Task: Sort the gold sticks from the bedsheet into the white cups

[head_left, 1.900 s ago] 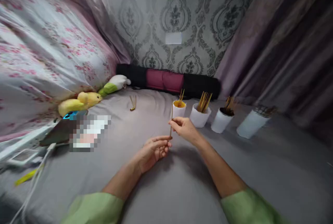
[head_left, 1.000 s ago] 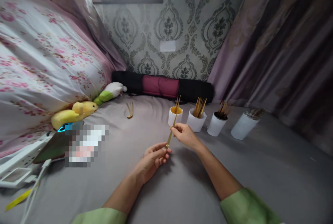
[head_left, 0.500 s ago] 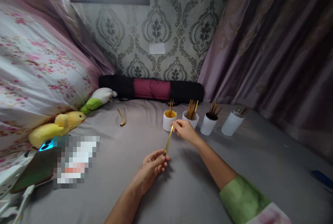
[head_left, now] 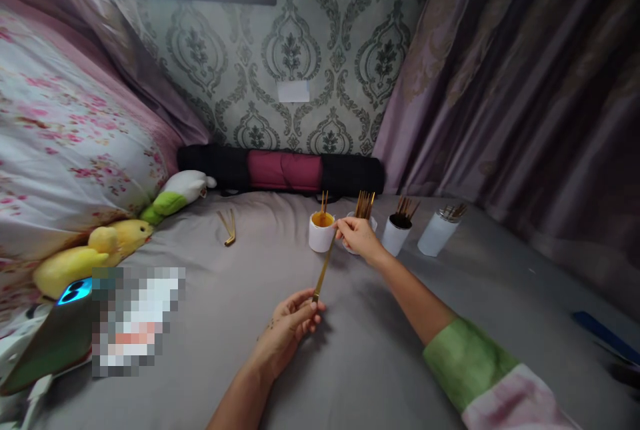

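Our left hand (head_left: 295, 318) is partly closed, its thumb pressing the lower end of a thin golden stick (head_left: 325, 267) against the index finger, the other fingers loosely curled. Our right hand (head_left: 361, 238) pinches the upper end between thumb and fingertips, the rest of its fingers folded in. Between the two, we hold the stick slanted above the grey cloth (head_left: 260, 297), its upper end farther from us and leaning right.

Just beside our right fingertips stands a white cup (head_left: 319, 238) with a yellow inside and two thin sticks (head_left: 325, 201). Our right hand partly hides a second cup (head_left: 373, 223) packed with sticks; a dark-mouthed cup (head_left: 395, 239) stands to its right.
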{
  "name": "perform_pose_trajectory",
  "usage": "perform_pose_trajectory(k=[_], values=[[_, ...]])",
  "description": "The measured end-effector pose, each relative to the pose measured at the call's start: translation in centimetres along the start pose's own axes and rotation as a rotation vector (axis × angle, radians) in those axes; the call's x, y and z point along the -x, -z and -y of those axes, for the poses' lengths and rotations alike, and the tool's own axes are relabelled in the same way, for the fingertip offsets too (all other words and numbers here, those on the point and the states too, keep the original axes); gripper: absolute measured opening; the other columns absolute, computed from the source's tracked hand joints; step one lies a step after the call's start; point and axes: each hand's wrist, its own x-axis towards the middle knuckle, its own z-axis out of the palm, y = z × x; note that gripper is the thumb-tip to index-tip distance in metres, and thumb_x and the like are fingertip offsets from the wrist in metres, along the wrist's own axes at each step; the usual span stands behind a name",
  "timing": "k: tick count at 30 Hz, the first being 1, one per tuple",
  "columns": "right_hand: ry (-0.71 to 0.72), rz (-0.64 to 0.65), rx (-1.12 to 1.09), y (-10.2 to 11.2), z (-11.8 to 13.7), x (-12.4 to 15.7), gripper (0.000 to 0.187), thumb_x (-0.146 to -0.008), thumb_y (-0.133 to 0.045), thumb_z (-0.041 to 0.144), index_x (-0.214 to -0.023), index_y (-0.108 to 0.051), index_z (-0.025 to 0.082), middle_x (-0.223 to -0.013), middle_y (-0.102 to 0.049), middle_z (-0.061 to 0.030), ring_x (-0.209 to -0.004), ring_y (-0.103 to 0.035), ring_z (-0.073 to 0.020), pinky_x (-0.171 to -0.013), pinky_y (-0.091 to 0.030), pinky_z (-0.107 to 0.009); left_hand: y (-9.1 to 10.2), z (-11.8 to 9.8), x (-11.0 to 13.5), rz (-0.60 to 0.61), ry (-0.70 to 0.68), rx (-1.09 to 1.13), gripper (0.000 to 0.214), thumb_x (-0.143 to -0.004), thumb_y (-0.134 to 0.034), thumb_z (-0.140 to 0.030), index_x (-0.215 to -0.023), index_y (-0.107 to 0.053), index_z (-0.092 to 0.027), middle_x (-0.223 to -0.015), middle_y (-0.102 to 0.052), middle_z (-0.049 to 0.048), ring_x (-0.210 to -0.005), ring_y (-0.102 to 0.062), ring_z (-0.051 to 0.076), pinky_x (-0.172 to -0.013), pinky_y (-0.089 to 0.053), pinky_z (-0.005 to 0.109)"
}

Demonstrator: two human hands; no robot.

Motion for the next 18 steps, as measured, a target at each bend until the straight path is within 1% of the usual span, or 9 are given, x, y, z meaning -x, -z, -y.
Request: perform_pose_trajectory(k=[4, 7, 11, 14, 18], values=[[-0.026, 0.002, -0.023, 0.14, 0.47, -0.01, 0.025, -0.078, -0.044, 0.034, -0.074, -0.058, 0.013, -0.057, -0.055, 0.0010, -0.034, -0.035, -0.0032, -0.032, -0.025, -0.016, 0.13, 0.04, -0.11, 0.006, 0.001, 0.007, 0.038, -0.063, -0.072, -0.021, -0.097, -0.059, -0.012, -0.082, -0.064, 0.0083, -0.060, -0.054, 0.008, -0.056, -0.040, 0.020], [-0.022, -0.004, -0.009, 0.26, 0.46, 0.00, 0.024, -0.078, -0.045, 0.034, -0.074, -0.058, 0.013, -0.057, -0.055, 0.0012, -0.035, -0.036, -0.0033, -0.033, -0.027, -0.016, 0.16, 0.01, -0.13, 0.003, 0.009, 0.013, 0.037, -0.063, -0.072, -0.021, -0.096, -0.060, -0.012, -0.082, -0.064, 0.0082, -0.059, -0.054, 0.008, -0.056, -0.040, 0.020], [-0.007, -0.003, 0.022, 0.52, 0.28, 0.04, 0.026, -0.077, -0.046, 0.036, -0.072, -0.058, 0.014, -0.058, -0.056, 0.0006, -0.036, -0.038, -0.0039, -0.035, -0.029, -0.017, 0.17, -0.01, -0.15, -0.009, 0.021, 0.029, 0.035, -0.064, -0.071, -0.019, -0.096, -0.059, -0.011, -0.082, -0.064, 0.0089, -0.060, -0.054, 0.008, -0.056, -0.041, 0.020], [-0.021, 0.003, 0.025, 0.65, 0.33, 0.12, 0.027, -0.078, -0.045, 0.037, -0.073, -0.058, 0.014, -0.058, -0.057, 0.0002, -0.036, -0.038, -0.0041, -0.035, -0.029, -0.017, 0.30, 0.06, -0.22, -0.027, 0.028, 0.041, 0.033, -0.065, -0.071, -0.019, -0.096, -0.059, -0.011, -0.082, -0.064, 0.0086, -0.060, -0.054, 0.007, -0.057, -0.042, 0.019], [-0.040, 0.012, 0.006, 0.71, 0.48, 0.15, 0.025, -0.078, -0.044, 0.035, -0.072, -0.057, 0.014, -0.057, -0.055, 0.0010, -0.036, -0.038, -0.0041, -0.034, -0.028, -0.017, 0.57, 0.19, -0.32, -0.016, 0.015, 0.062, 0.032, -0.067, -0.069, -0.020, -0.096, -0.060, -0.012, -0.082, -0.064, 0.0084, -0.062, -0.055, 0.007, -0.058, -0.043, 0.019]])
